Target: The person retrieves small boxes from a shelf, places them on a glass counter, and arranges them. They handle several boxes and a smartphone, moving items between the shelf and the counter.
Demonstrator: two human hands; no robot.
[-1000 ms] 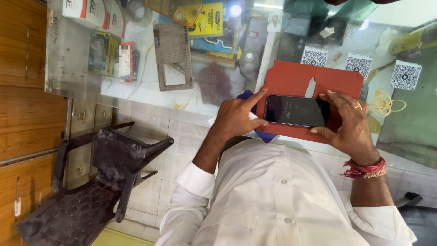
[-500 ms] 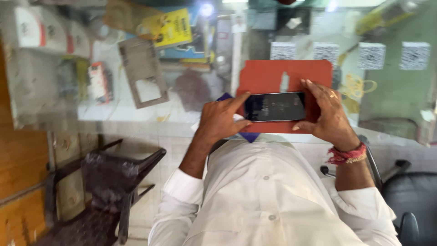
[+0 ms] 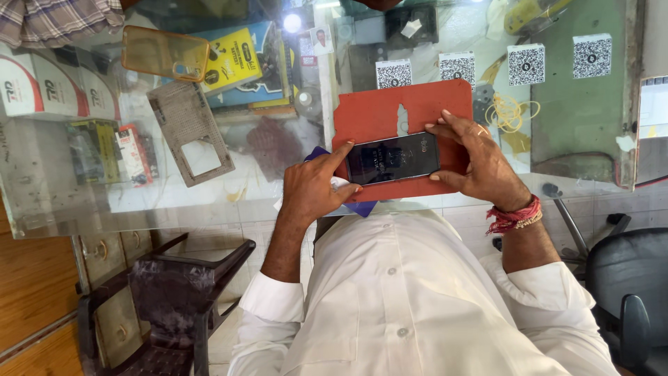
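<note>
A dark smartphone (image 3: 393, 158) lies screen-up on a red mat (image 3: 390, 111) on a glass counter. My right hand (image 3: 480, 163), with a red thread band at the wrist, grips the phone's right end between fingers and thumb. My left hand (image 3: 313, 188) is at the phone's left end, its index finger stretched onto the top left corner. The other left fingers are curled on a white and purple cloth (image 3: 348, 198) that pokes out under the hand, against the phone's edge.
On the glass counter (image 3: 570, 125) lie an orange see-through phone case (image 3: 165, 53), a grey case (image 3: 191, 132), a yellow box (image 3: 236, 59), square code stickers (image 3: 525, 64) and rubber bands (image 3: 511, 111). A dark plastic chair (image 3: 181, 292) stands lower left, an office chair (image 3: 626, 292) lower right.
The view has shifted and come closer. Both hands have stayed on the phone over the red mat; my left index finger has slid towards the phone's left corner.
</note>
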